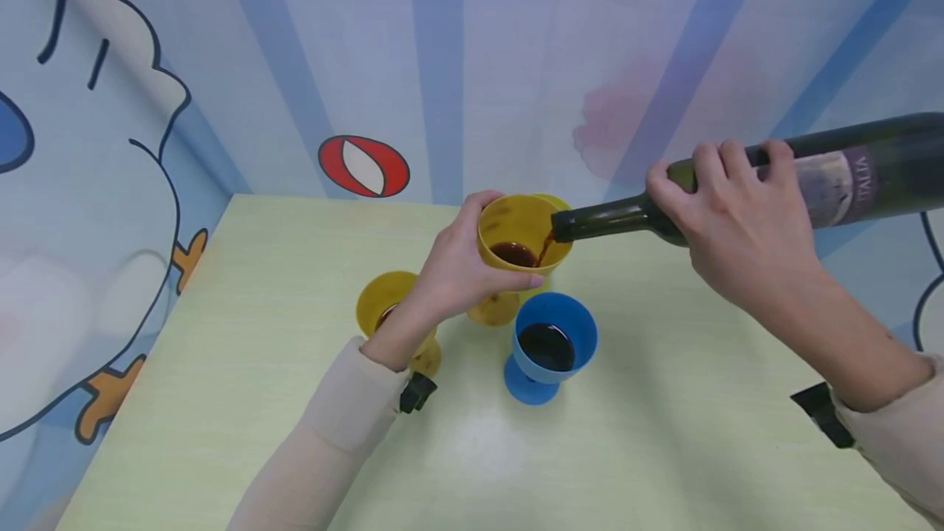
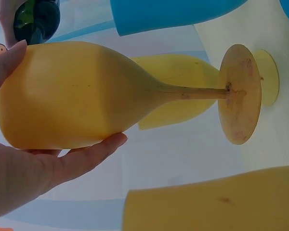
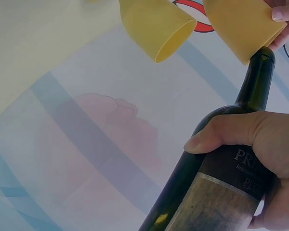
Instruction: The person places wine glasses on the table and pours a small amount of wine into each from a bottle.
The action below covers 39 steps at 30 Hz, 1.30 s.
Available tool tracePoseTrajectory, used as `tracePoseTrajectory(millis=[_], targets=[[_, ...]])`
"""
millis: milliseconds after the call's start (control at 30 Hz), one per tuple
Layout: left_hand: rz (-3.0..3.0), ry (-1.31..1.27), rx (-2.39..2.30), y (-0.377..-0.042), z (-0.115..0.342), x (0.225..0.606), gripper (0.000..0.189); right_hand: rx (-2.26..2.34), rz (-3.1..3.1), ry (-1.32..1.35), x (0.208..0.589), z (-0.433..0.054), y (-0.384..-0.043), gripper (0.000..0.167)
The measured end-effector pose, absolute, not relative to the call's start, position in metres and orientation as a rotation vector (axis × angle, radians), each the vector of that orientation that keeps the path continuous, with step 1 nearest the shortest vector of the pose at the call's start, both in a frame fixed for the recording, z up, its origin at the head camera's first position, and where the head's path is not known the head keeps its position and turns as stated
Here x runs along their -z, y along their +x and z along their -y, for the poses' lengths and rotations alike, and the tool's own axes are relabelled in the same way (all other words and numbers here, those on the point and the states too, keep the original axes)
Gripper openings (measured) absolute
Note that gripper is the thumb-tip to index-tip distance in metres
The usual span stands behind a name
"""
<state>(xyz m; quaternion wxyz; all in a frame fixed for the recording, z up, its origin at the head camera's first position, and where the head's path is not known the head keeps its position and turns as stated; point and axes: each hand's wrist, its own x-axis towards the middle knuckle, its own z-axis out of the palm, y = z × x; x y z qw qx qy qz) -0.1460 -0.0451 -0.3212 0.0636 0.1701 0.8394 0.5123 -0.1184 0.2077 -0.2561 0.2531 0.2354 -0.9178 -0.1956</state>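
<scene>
My left hand [image 1: 459, 265] grips the bowl of a yellow goblet [image 2: 72, 91], thumb on one side and fingers on the other. The goblet is raised, and dark red liquid [image 1: 514, 253] lies in its bowl. Tilted neck-down, a dark green wine bottle [image 1: 608, 219] has its mouth at the goblet's rim, and a thin stream runs from it into the bowl. My right hand [image 1: 755, 228] holds this bottle around its shoulder, by the label [image 3: 221, 192]. Closest below the held goblet stands a blue goblet [image 1: 530, 383] with dark liquid inside.
Another yellow goblet [image 1: 378, 295], partly hidden by my left wrist, stands at the left with liquid in it. A further yellow goblet [image 3: 156, 29] is behind the held one. The pale table [image 1: 273, 293] meets a blue-striped wall [image 1: 435, 64] with cartoon prints.
</scene>
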Motion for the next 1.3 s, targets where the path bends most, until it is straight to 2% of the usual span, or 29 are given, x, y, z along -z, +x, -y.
tracePoseTrajectory(millis=[1300], targets=[[-2.539,0.494,-1.545,-0.1440,0.0467,0.3117,0.084,0.427,2.582,0.653,0.2486,-0.2098,-0.1184,0.066]])
